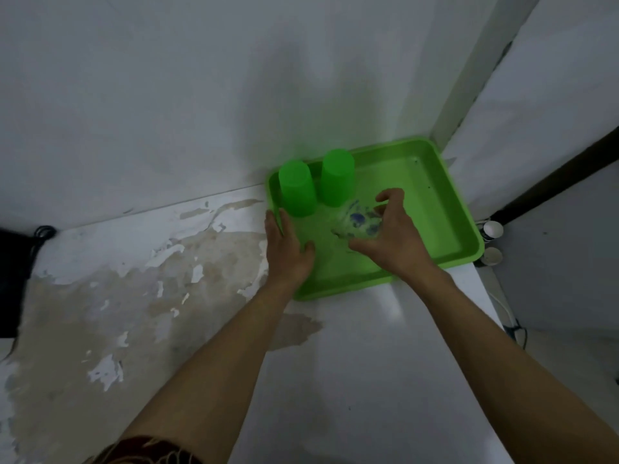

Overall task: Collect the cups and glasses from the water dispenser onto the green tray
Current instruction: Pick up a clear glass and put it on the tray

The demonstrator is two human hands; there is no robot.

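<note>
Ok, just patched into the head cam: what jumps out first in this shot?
The bright green tray in the corner by the wall stands out, with two upside-down green cups at its far left. Both hands are over it: the right hand is spread around a clear glass with blue print, the left hand rests on the tray's left edge. To the left, the counter surface is badly peeled and stained.

Just one view here, from the camera on your head, wide-angle, looking forward and steeply down over your bare forearms. It sits close above the white, peeling countertop (140, 296), facing the grey wall (167, 95) and the corner where the bright green plastic tray (435, 195) sits.
</note>
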